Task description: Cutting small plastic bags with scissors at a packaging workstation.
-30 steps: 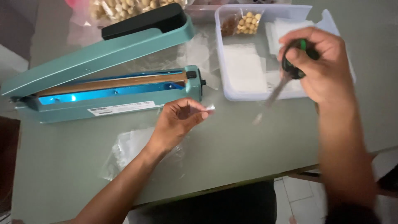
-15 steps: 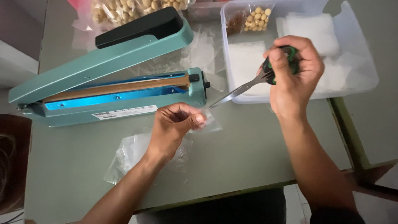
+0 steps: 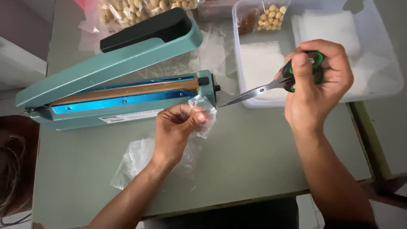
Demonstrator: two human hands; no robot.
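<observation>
Left hand (image 3: 178, 127) fingers (image 3: 196, 118) are curling tight, pinching a small clear plastic bag (image 3: 203, 113) between thumb and fingertips — the bag is crumpled, see-through, its top corner sticking up just above the knuckles and its lower edge hanging to the right of the thumb. Contents of the bag are too hard to make out.

Right hand (image 3: 318, 85) fingers are closing around the green-and-black handles of the scissors (image 3: 271, 87), thumb through the upper loop, the other fingers wrapping the lower one. Blades are looking nearly shut, silver, pointing left and slightly down; the tip is sitting just beside the bag's right edge — whether touching or not, cannot tell.

Both hands are hovering over the grey-green worktop (image 3: 254, 161), the bag near the front right end of the teal heat sealer (image 3: 118, 85). The sealer's arm is standing raised, black handle at the far end, blue strip and brown bar showing along the base. A loose heap of clear plastic bags (image 3: 135, 159) is lying on the worktop under the left wrist.

Behind the right hand a clear plastic tray (image 3: 254, 59) is holding white pads and a small packet of pale round nuts (image 3: 273, 15). A larger bag of nuts (image 3: 127, 10) is lying behind the sealer.
</observation>
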